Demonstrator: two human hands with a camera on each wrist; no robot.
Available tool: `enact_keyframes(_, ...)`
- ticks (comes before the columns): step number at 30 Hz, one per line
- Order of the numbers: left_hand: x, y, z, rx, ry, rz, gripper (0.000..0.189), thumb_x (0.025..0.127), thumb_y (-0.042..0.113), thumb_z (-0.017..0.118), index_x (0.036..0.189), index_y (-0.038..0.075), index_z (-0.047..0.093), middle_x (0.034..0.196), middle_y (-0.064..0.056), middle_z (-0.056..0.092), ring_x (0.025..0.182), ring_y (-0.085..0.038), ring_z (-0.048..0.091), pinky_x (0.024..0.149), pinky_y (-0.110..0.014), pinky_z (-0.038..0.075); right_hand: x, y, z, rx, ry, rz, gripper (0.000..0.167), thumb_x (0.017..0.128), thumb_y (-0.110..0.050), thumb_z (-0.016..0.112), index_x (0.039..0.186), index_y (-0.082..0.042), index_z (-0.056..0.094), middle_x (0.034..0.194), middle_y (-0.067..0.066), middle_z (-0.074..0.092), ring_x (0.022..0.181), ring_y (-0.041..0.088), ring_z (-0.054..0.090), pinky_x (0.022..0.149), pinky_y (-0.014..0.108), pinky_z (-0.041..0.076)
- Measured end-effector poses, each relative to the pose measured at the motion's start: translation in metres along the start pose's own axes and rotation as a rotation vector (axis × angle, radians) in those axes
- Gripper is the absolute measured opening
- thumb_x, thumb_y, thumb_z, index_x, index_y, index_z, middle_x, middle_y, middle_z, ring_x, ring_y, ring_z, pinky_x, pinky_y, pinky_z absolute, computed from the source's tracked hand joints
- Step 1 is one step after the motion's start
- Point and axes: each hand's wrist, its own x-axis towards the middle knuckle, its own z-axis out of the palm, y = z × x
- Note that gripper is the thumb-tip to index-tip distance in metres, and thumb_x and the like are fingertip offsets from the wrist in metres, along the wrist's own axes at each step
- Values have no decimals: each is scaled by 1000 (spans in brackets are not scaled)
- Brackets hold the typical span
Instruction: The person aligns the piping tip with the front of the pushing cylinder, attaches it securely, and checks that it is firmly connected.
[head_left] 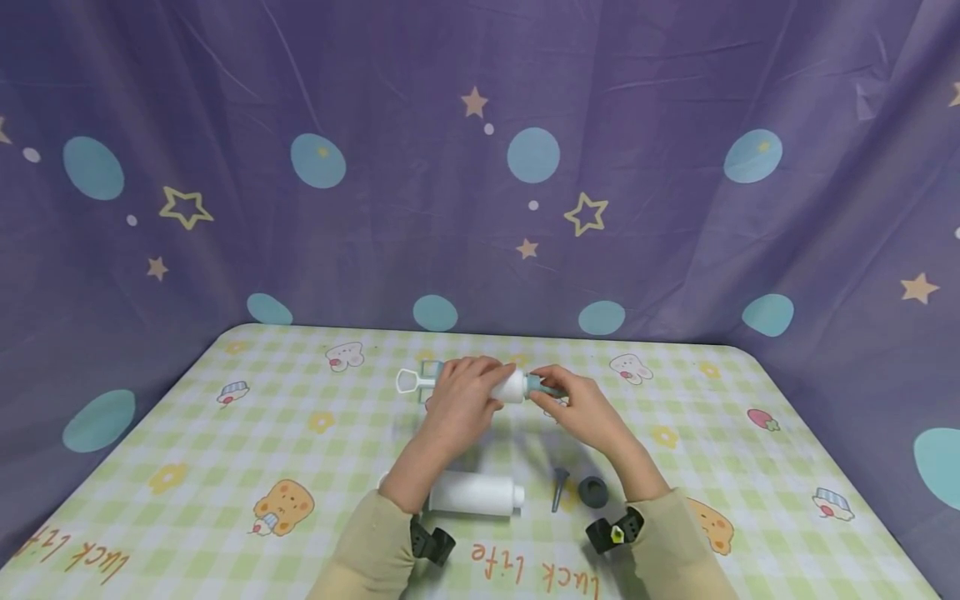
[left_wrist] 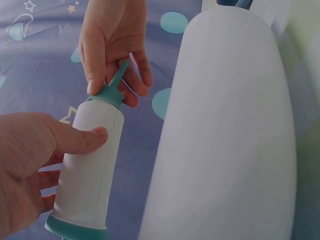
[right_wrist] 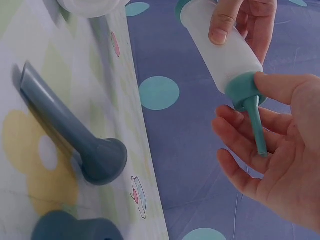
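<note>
My left hand [head_left: 461, 398] grips the white barrel of an icing syringe [left_wrist: 92, 165], which is held above the table. Its thumb lies along the barrel in the left wrist view. A white loop handle [head_left: 407, 381] and a teal end piece stick out on the left. My right hand [head_left: 585, 410] pinches the teal nozzle cap [right_wrist: 244, 90] at the other end between thumb and fingers. From that cap the thin teal spout [right_wrist: 257, 127] points past the right palm. The cap sits against the barrel; whether it is fully screwed on, I cannot tell.
A second white syringe barrel [head_left: 474, 493] lies nearer me on the checked tablecloth [head_left: 360, 467], partly behind the left forearm. To its right are a dark grey nozzle [head_left: 559, 490] and a dark grey ring cap [head_left: 592, 492]. A purple curtain [head_left: 420, 208] hangs behind the table.
</note>
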Motion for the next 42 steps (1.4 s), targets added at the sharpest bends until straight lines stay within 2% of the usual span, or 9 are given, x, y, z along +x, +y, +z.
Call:
enact_keyframes(8,1,0,0,3,1,11,53,75,16,73,125,20,57,115,1,60,108,-22,53,92,-40,38,0,0,-1,16,-19,48,39,92,-45,46,117,-17,57,102,-1,65,88,16,63,68,28,51)
enact_keyframes(11,1,1,0,5,-8,13,53,76,17,73,126,20,56,115,1,59,109,-22,52,92,-40,38,0,1,-1,14,-27,51,38,93,-45,44,115,-18,58,104,-1,65,85,17,63,65,26,50)
enact_keyframes(19,0,2,-1,3,-3,17,53,76,17,73,126,20,56,116,1,59,109,-21,52,92,-40,38,1,-1,-2,8,-38,60,37,95,-43,39,100,-15,62,83,-1,60,71,21,60,60,28,47)
enact_keyframes(23,0,2,0,-2,4,21,53,75,16,73,125,20,57,115,1,59,109,-21,52,92,-40,38,0,-1,-2,16,-39,63,40,94,-44,41,113,-15,60,88,-1,62,77,21,62,63,28,48)
enact_keyframes(27,0,2,0,-4,7,23,52,75,14,73,124,19,58,114,0,60,108,-22,53,92,-41,38,0,0,-2,22,-41,51,44,92,-44,47,126,-17,52,98,0,64,89,21,63,71,31,51)
enact_keyframes(33,0,2,-1,-17,-10,10,52,75,15,73,125,19,57,115,0,59,109,-22,52,93,-41,37,-1,2,-4,31,-54,14,43,84,-30,64,122,-18,49,100,2,62,96,20,63,80,40,51)
enact_keyframes(37,0,2,-1,-21,-14,8,53,75,15,73,125,19,57,115,0,59,109,-22,52,93,-40,37,-1,4,-5,41,-56,-9,37,85,-24,65,118,-16,50,99,2,64,98,23,63,80,41,51)
enact_keyframes(42,0,2,0,-19,-5,15,53,75,14,74,125,19,57,115,0,59,109,-22,52,92,-40,37,-1,5,-7,44,-56,-7,33,87,-30,61,115,-16,53,100,3,64,101,26,62,76,33,52)
